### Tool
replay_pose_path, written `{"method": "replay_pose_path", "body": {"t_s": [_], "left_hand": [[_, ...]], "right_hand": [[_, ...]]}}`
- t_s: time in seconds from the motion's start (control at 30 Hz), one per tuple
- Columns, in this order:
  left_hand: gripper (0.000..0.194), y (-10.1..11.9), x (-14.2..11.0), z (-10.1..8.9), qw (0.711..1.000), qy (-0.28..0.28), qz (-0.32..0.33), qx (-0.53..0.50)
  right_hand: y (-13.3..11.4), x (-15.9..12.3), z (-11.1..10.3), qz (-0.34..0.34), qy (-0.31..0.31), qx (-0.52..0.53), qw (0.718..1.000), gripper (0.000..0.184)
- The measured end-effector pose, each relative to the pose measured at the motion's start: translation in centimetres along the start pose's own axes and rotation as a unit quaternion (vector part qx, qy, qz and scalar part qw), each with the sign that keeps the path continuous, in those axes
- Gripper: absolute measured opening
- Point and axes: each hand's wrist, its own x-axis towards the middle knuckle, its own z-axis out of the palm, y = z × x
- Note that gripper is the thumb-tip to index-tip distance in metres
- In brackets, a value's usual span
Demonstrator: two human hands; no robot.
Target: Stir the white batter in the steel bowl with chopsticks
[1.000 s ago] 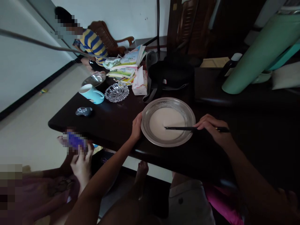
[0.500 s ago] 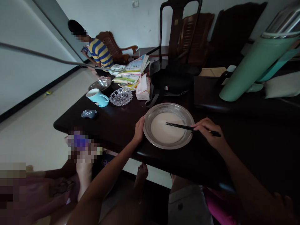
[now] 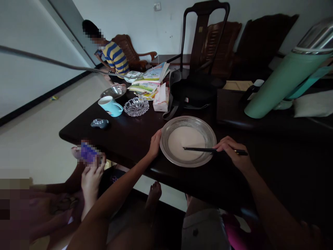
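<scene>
Metal bowl (image 3: 166, 152) of pale batter (image 3: 179, 139) steadied at rim by left hand (image 3: 155, 144) | chopsticks (image 3: 201, 149) grasped by right hand (image 3: 234, 152), tips in batter

A home, likely a living room, with carved wooden chairs (image 3: 196, 41), a dark table (image 3: 130, 139) and children's-style books (image 3: 149, 78).

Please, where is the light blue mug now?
In the head view, the light blue mug stands on the table's left part, between the glass dish and the grey game controller, just in front of the metal bowl.
</scene>
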Motion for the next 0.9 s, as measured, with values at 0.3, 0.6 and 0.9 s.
{"method": "replay_pose_path", "body": {"t_s": [0.3,0.6,0.9], "left_hand": [[0.042,0.04,0.06,-0.01,1.0,0.007,0.002,0.013],[0.041,0.62,-0.02,-0.03,0.999,0.005,0.019,0.036],[0.041,0.44,0.03,0.03,0.999,0.008,0.012,0.028]], "right_hand": [[-0.06,-0.09,-0.17,0.02,0.012,0.0,1.0,0.03],[0.03,-0.01,-0.37,0.02,0.024,-0.006,1.0,0.032],[0.02,0.1,-0.23,0.024,0.041,0.0,0.999,0.032]]}}
